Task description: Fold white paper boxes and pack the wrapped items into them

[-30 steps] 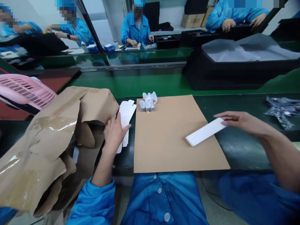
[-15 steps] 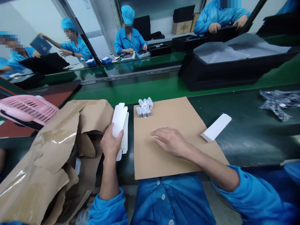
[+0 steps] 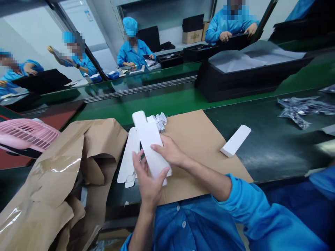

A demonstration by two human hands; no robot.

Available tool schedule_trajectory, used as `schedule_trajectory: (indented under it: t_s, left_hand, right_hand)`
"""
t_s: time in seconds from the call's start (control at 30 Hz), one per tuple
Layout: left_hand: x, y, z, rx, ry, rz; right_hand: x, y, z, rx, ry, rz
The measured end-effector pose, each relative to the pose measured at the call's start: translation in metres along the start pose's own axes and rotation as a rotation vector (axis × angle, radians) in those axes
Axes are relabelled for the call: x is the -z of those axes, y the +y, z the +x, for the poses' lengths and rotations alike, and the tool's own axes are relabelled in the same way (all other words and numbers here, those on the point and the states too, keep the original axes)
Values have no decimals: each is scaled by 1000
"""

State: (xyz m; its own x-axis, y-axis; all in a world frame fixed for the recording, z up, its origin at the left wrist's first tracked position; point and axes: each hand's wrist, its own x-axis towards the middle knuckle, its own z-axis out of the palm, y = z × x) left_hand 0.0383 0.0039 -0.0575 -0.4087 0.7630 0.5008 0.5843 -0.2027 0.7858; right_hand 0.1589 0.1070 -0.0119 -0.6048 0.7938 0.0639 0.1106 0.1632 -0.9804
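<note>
A flat white carton (image 3: pixel 149 139) is held tilted above the left part of a brown cardboard sheet (image 3: pixel 199 146). My right hand (image 3: pixel 174 151) grips its right side, thumb on top. At the lower end my left hand (image 3: pixel 149 184) cups it, with the thumb at the right corner and the fingers by the left edge. Just left of the hands, more flat white cartons (image 3: pixel 128 158) lie on the dark table. Behind the held carton, several small white wrapped pieces (image 3: pixel 161 120) are partly hidden. A formed white box (image 3: pixel 236 141) rests at the sheet's right edge.
Torn brown paper packaging (image 3: pixel 60 167) and a pink fan (image 3: pixel 28 136) stand at the left. A black tray with white sheets (image 3: pixel 235 82) sits ahead on the green conveyor (image 3: pixel 167 96). Clear plastic bags (image 3: pixel 303 109) lie at right. Co-workers in blue sit across the line.
My left hand has moved right from the flat cartons with one of them, leaving others on the table. My right hand has come left onto this carton. The view has shifted slightly.
</note>
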Motion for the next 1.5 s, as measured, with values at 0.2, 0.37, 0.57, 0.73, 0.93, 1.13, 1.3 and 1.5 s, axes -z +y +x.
schedule_trajectory:
  t_s: [0.2, 0.37, 0.57, 0.73, 0.93, 1.13, 1.3, 1.5]
  left_hand:
    - [42, -6, 31, 314, -321, -151]
    - [40, -12, 46, 376, -300, -194]
    - [49, -14, 55, 422, -892, -312]
    - [41, -11, 50, 387, -826, -301]
    - [32, -6, 39, 361, -696, -233]
    - [49, -11, 45, 346, -556, -238]
    - [23, 9, 9, 173, 86, -452]
    - [-32, 31, -13, 337, 19, -458]
  right_hand:
    - [60, -21, -33, 88, -586, -560]
    - [34, -5, -61, 296, -49, -1132]
    - [44, -1, -71, 438, -240, -1065]
    - [57, -6, -74, 460, -275, -1048]
    - [40, 1, -86, 577, -193, -1357]
    - [43, 0, -90, 645, -35, -1460]
    - [36, 16, -83, 523, 348, -1414]
    - [-24, 25, -90, 571, 328, -1265]
